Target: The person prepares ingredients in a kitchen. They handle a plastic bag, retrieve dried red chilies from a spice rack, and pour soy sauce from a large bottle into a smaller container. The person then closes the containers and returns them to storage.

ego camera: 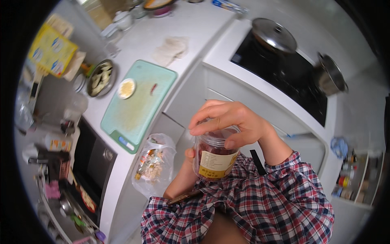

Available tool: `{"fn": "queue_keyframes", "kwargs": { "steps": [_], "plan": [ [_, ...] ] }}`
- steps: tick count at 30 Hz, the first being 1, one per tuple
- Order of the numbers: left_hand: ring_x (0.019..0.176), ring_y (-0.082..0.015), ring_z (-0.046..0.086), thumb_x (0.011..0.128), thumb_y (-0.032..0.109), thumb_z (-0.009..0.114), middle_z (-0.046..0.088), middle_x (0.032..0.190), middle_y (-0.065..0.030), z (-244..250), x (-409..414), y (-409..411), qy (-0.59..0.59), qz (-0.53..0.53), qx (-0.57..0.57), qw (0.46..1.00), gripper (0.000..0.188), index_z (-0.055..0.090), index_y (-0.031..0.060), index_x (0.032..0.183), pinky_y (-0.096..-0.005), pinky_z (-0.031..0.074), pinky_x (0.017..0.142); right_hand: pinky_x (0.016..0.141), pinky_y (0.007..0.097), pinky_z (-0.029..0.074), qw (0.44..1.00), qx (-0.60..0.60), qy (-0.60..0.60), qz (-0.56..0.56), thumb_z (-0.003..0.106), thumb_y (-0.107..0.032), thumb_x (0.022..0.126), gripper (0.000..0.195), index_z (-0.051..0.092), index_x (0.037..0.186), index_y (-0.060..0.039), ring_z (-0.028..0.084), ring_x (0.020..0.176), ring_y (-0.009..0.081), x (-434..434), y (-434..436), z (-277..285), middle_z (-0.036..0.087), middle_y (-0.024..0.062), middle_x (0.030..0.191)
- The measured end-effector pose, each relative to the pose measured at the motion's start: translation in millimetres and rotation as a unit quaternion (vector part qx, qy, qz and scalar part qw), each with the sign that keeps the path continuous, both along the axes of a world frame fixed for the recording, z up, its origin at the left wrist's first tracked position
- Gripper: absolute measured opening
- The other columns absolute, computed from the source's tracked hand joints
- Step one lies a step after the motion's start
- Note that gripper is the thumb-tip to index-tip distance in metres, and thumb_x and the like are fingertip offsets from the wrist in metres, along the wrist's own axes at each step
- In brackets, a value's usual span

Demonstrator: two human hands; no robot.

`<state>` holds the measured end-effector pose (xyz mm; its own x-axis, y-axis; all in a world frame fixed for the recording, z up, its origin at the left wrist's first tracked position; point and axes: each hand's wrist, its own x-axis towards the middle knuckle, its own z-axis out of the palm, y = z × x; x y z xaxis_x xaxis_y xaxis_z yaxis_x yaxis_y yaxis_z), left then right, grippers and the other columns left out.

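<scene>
A clear jar with dark red contents and a printed label (218,164) is upright in front of my shirt. My left hand (190,157) grips it from its far-left side, mostly hidden behind it. Over the jar's mouth arches my right hand (230,122), its fingers across the top and its thumb at the threaded neck; whether a clear lid lies beneath cannot be told. On the counter, a green cutting board (137,100) carries a small white dish (132,95) of chopped pale pieces and a small red piece, seemingly chili (153,88).
Left of the board stands a metal bowl (113,80) of cut pale pieces. A cloth (172,50) lies beyond the board. A plastic bag of scraps (169,158) hangs by the counter edge. The black cooktop (292,77) holds a lidded pan (274,35) and a steel pot (330,76).
</scene>
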<state>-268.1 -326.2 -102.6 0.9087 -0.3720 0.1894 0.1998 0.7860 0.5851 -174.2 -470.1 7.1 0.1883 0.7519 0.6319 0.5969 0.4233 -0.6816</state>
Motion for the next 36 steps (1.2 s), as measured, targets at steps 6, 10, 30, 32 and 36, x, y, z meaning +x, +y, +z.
{"fn": "queue_keyframes", "kwargs": {
  "steps": [6, 10, 30, 32, 36],
  "plan": [
    [0.116, -0.0204, 0.056, 0.064, 0.035, 0.086, 0.055, 0.127, -0.011, -2.4, -7.4, -81.4, 0.018, -0.17, -0.048, 0.984, 0.095, 0.039, -0.0043, 0.136, -0.0353, 0.044, 0.099, 0.088, 0.0408, 0.046, 0.996, 0.048, 0.031, -0.072, 0.063, -0.046, 0.076, 0.058, 0.071, 0.111, 0.0004, 0.06, 0.101, 0.0309, -38.2, -104.4, -6.1, 0.066, 0.0188, 0.114],
    [0.116, -0.0205, 0.056, 0.064, 0.035, 0.086, 0.055, 0.126, -0.0109, 2.4, 4.3, -121.2, 0.009, -0.241, -0.039, 0.97, 0.094, 0.039, -0.0041, 0.136, -0.0351, 0.044, 0.099, 0.089, 0.0398, 0.047, 0.98, 0.023, 0.04, -0.193, 0.063, -0.035, 0.08, 0.047, 0.071, 0.11, -0.0009, 0.061, 0.102, 0.0293, -44.5, -155.1, -2.4, 0.066, 0.0176, 0.114],
    [0.118, -0.019, 0.054, 0.064, 0.025, 0.088, 0.054, 0.128, -0.0103, 45.3, 101.7, -356.5, -0.183, -0.133, 0.274, 0.935, 0.103, 0.032, -0.003, 0.145, -0.0356, 0.042, 0.102, 0.113, 0.0426, 0.03, 0.908, -0.099, 0.075, -0.401, 0.08, -0.054, 0.067, 0.095, 0.047, 0.141, -0.0062, 0.039, 0.137, 0.0317, -20.4, -435.2, -9.5, 0.043, 0.014, 0.148],
    [0.118, -0.0219, 0.054, 0.063, 0.025, 0.088, 0.053, 0.129, -0.0126, 54.8, 113.9, -405.9, -0.22, -0.136, 0.27, 0.928, 0.101, 0.033, -0.0035, 0.144, -0.0366, 0.043, 0.101, 0.11, 0.0416, 0.033, 0.901, -0.101, 0.089, -0.412, 0.082, -0.044, 0.068, 0.082, 0.054, 0.137, -0.0073, 0.043, 0.133, 0.0299, -18.1, -477.5, -1.6, 0.047, 0.0129, 0.144],
    [0.115, -0.0293, 0.055, 0.062, 0.028, 0.087, 0.054, 0.123, -0.0177, 59.7, 142.7, -510.5, -0.38, 0.023, 0.409, 0.83, 0.101, 0.034, -0.0055, 0.141, -0.04, 0.044, 0.097, 0.106, 0.0392, 0.036, 0.796, -0.117, 0.098, -0.586, 0.078, -0.03, 0.072, 0.065, 0.06, 0.131, -0.0093, 0.048, 0.123, 0.0282, -15.2, -551.8, 18.6, 0.053, 0.0091, 0.137]
  ]
}}
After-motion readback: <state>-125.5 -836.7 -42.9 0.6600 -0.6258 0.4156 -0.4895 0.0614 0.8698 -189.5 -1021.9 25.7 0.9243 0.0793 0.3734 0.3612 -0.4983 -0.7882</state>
